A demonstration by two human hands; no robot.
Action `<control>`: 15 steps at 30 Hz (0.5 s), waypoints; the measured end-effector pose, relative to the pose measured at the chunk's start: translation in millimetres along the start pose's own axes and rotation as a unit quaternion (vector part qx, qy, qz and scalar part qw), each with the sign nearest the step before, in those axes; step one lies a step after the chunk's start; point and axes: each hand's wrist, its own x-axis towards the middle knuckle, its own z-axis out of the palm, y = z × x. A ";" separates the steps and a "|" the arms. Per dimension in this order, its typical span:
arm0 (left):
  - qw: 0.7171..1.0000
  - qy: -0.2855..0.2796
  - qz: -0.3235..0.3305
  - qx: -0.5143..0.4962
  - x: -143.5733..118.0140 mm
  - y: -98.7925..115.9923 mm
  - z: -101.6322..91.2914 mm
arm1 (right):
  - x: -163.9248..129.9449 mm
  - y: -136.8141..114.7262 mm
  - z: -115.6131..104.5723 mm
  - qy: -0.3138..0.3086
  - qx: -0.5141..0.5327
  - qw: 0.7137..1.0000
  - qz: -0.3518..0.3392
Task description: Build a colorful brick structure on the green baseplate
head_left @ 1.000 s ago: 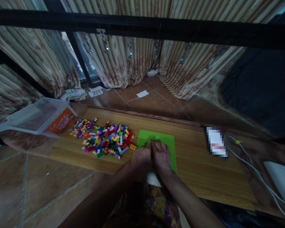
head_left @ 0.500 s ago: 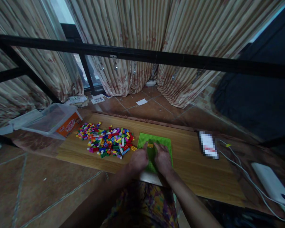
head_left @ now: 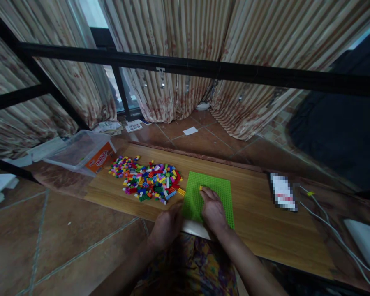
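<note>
A green studded baseplate [head_left: 193,185] lies on the wooden board in front of me. Over its middle, my right hand [head_left: 214,205] has its fingertips closed on a small yellow toy brick [head_left: 201,188], mostly covered by the fingers. My left hand [head_left: 168,224] is curled closed beside the plate's near left corner; whatever its fingers hold is hidden. A pale strip [head_left: 197,229] shows along the plate's near edge. Left of the plate spreads a pile of colourful toy bricks [head_left: 156,181], with a yellow brick [head_left: 181,192] close to the plate's edge.
The wooden board [head_left: 265,226] runs left to right. At its far left is a clear plastic box [head_left: 77,152] with an orange label. A blurred-out white item [head_left: 283,191] lies on the right, near white cables [head_left: 329,226] and a white device [head_left: 364,240].
My left hand has left the middle of the baseplate and moved down and left to its near corner. My right hand stays at the yellow brick. The whole view has shifted slightly.
</note>
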 end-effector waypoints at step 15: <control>0.992 0.046 -0.112 0.045 -5.9 -21.3 -28.6 | 25.2 -60.5 26.0 -0.013 0.004 1.000 0.023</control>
